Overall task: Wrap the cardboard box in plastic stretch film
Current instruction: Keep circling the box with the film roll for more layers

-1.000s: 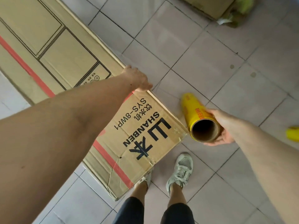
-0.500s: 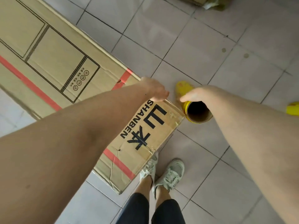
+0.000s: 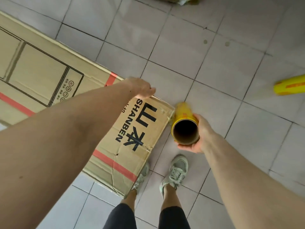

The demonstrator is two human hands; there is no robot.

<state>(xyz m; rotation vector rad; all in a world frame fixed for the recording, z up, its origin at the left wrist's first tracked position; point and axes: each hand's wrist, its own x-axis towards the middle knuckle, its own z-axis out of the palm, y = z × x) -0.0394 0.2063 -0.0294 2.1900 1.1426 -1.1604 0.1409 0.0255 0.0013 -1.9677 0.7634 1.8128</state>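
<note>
A long brown cardboard box [image 3: 49, 76] with red tape stripes and black SHANBEN print lies flat on the tiled floor, running from the far left toward my feet. My left hand [image 3: 142, 89] rests palm down on its far top edge near the right corner, fingers together. My right hand [image 3: 200, 134] grips a yellow roll of stretch film [image 3: 184, 119], held upright beside the box's right corner, its open cardboard core facing me. I cannot make out any film stretched between roll and box.
A second yellow roll [image 3: 289, 86] lies on the floor at the right edge. More cardboard and crumpled material [image 3: 179, 0] sit at the top edge. My two feet in pale sneakers [image 3: 176, 171] stand just beside the box's near corner.
My right hand has swung the roll from above, gripping its top, to beside and below it, close against the box's corner. My left hand has slid along the box edge toward that corner.
</note>
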